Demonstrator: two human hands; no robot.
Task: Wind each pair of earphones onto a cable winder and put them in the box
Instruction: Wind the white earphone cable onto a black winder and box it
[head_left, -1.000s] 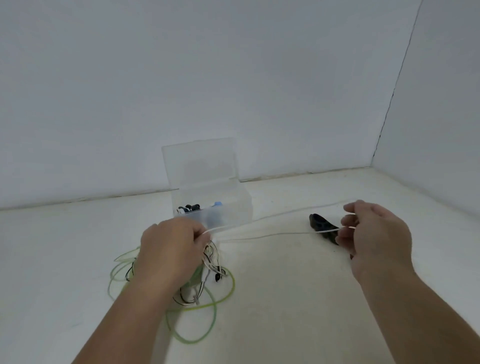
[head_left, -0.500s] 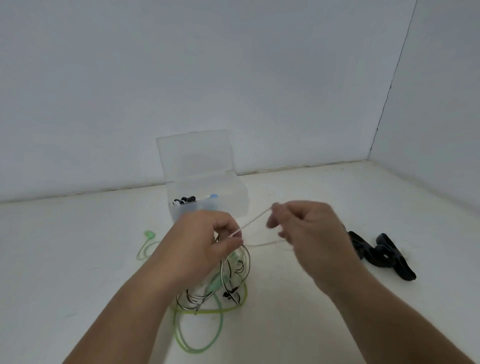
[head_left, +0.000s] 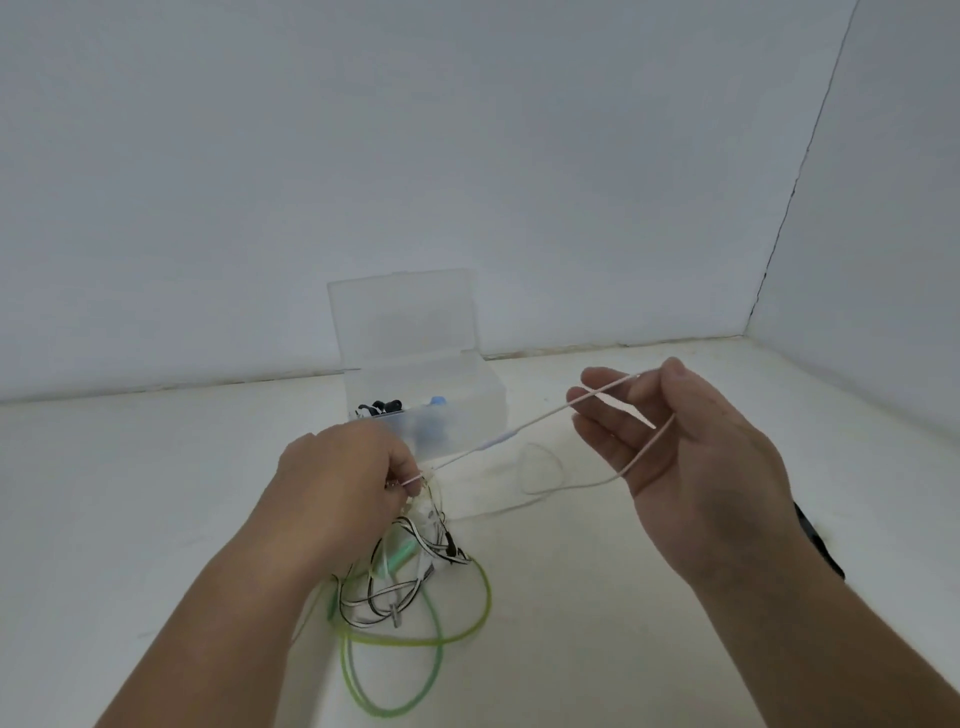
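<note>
A thin white earphone cable (head_left: 524, 422) runs taut between my two hands above the floor. My left hand (head_left: 343, 483) is closed on one end of it, just above a tangled pile of green and black-and-white earphones (head_left: 415, 577). My right hand (head_left: 680, 447) has spread fingers, with the cable pinched under the thumb and looped around the palm; slack (head_left: 545, 478) hangs in a loop to the floor. Behind my left hand stands the clear plastic box (head_left: 483, 400), lid up, with dark and blue items inside.
A black clip-like object (head_left: 821, 545) lies on the floor, mostly hidden behind my right forearm. White walls close the space behind and to the right, meeting in a corner at the far right.
My right hand has swung out to the right and opened its fingers, drawing the white cable longer. My left hand has stayed over the tangle. The black clips are now largely hidden by my right arm.
</note>
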